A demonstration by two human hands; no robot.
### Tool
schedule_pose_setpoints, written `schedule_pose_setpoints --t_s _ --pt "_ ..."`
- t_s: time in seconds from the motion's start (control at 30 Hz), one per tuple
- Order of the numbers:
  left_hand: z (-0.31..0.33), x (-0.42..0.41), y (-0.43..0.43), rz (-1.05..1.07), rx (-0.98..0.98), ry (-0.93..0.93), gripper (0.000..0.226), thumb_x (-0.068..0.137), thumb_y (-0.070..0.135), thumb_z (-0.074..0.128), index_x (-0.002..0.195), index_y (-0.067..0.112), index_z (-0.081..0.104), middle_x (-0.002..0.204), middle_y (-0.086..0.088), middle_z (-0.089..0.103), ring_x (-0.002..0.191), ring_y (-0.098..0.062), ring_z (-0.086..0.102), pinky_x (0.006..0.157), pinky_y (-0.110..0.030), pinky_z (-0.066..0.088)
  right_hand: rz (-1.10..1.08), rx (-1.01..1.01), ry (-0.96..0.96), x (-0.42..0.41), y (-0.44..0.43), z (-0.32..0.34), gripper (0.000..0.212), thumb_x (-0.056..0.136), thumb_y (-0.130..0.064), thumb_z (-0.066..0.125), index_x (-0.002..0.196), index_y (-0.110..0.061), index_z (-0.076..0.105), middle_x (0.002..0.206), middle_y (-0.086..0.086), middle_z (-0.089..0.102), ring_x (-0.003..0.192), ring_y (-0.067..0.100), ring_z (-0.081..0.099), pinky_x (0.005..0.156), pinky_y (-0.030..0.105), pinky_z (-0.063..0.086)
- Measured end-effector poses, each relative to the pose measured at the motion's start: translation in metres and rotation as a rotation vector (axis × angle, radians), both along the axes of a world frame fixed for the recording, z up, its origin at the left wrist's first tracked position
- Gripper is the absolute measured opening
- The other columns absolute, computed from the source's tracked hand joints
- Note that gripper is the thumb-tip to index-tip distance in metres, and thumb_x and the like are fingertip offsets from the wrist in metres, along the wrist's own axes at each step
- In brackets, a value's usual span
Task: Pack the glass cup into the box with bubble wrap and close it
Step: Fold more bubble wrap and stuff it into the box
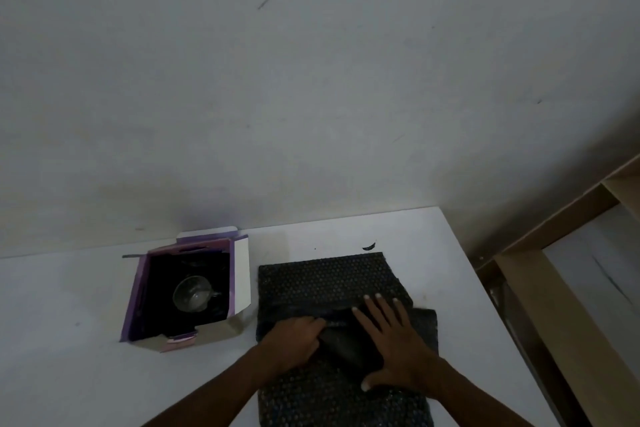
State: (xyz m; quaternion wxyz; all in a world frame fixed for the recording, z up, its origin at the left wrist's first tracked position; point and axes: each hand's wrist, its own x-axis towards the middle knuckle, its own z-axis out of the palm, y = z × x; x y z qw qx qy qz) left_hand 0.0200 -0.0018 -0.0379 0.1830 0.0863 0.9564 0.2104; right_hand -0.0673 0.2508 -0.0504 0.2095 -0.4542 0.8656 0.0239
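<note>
Glass cup (pixel 194 293) resting bare inside the open box (pixel 242 274), left hand (pixel 294 340) gripping a fold of bubble wrap (pixel 322 277), right hand (pixel 391 347) spread flat on it; released early, the fold would likely spring open

Purple box (pixel 138 291), black lining; black dotted bubble wrap (pixel 322 279); table (pixel 69 374) seemingly white.

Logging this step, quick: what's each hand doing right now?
Left hand: grips a fold of the bubble wrap.
Right hand: open, pressing flat on it.
</note>
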Motion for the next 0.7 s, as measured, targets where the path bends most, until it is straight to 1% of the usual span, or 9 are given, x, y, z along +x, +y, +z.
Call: schedule_pose_setpoints --t_s 0.07,0.13,0.2,0.27,0.33,0.4,0.47,0.57,0.7 --pt "0.019 -0.004 -0.004 0.016 0.03 0.065 0.032 0.099 0.017 0.039 0.128 0.012 0.052 0.122 -0.01 0.062 0.102 -0.022 0.061 0.088 -0.033 0.051 0.05 0.038 0.003 -0.001 -0.007 0.02 0.081 0.083 -0.073 0.039 0.149 -0.028 0.027 0.159 0.009 0.022 0.147 0.03 0.009 0.115 0.061 -0.007" --pt "0.044 -0.009 -0.011 0.001 0.005 0.149 0.031 0.098 0.018 0.041 0.127 0.015 0.052 0.122 -0.008 0.062 0.103 -0.021 0.06 0.086 -0.033 0.05 0.001 -0.08 0.06 -0.006 -0.014 0.044 0.046 0.089 -0.042 0.05 0.131 -0.025 0.053 0.133 0.005 0.06 0.13 0.025 0.047 0.116 0.058 0.013" --pt "0.076 -0.017 -0.02 -0.001 -0.024 0.28 0.035 0.095 0.017 0.045 0.13 0.016 0.052 0.125 -0.007 0.062 0.106 -0.022 0.061 0.087 -0.034 0.051 -0.103 -0.273 0.187 -0.013 -0.022 0.074 0.047 0.078 -0.022 0.067 0.125 -0.023 0.061 0.117 0.005 0.069 0.107 0.026 0.064 0.099 0.051 0.043" --pt "0.109 -0.022 -0.034 -0.018 -0.033 0.5 0.037 0.092 0.016 0.049 0.128 0.013 0.057 0.12 -0.009 0.066 0.1 -0.025 0.066 0.082 -0.035 0.055 -0.189 -0.452 0.331 -0.021 -0.033 0.102 0.066 0.07 -0.016 0.073 0.133 -0.019 0.057 0.123 0.011 0.065 0.108 0.031 0.063 0.088 0.048 0.05" --pt "0.14 -0.023 -0.054 -0.027 -0.092 0.721 0.039 0.089 0.018 0.053 0.127 0.013 0.062 0.12 -0.008 0.068 0.098 -0.025 0.068 0.08 -0.035 0.055 -0.23 -0.562 0.472 -0.021 -0.056 0.132 0.063 0.08 -0.031 0.063 0.141 -0.02 0.048 0.129 0.016 0.057 0.116 0.034 0.054 0.091 0.048 0.046" --pt "0.164 -0.015 -0.081 -0.025 -0.175 0.846 0.04 0.09 0.017 0.056 0.13 0.015 0.06 0.131 -0.006 0.063 0.112 -0.023 0.063 0.089 -0.036 0.049 -0.24 -0.628 0.583 -0.017 -0.087 0.154 0.063 0.085 -0.038 0.056 0.145 -0.023 0.042 0.124 0.018 0.051 0.114 0.036 0.047 0.091 0.046 0.039" --pt "0.177 -0.001 -0.116 -0.021 -0.267 0.922 0.041 0.094 0.011 0.052 0.134 0.016 0.056 0.141 -0.005 0.056 0.125 -0.023 0.056 0.097 -0.038 0.042 -0.217 -0.694 0.655 -0.008 -0.125 0.165 0.068 0.082 -0.027 0.062 0.146 -0.022 0.039 0.114 0.016 0.048 0.107 0.034 0.046 0.087 0.042 0.035" --pt "0.174 0.035 -0.172 -0.007 -0.403 0.914 0.045 0.097 0.012 0.048 0.141 0.018 0.05 0.149 -0.007 0.046 0.135 -0.025 0.046 0.107 -0.043 0.036 -0.157 -0.729 0.682 0.014 -0.184 0.165 0.072 0.079 -0.012 0.068 0.146 -0.019 0.039 0.105 0.011 0.043 0.097 0.031 0.046 0.083 0.04 0.034" --pt "0.143 0.086 -0.22 0.014 -0.572 0.659 0.048 0.092 0.031 0.045 0.138 0.022 0.053 0.146 -0.009 0.05 0.13 -0.029 0.052 0.105 -0.05 0.042 0.024 -0.642 0.671 0.048 -0.249 0.14 0.054 0.083 -0.01 0.055 0.137 -0.015 0.051 0.107 0.016 0.053 0.095 0.034 0.052 0.081 0.043 0.045"
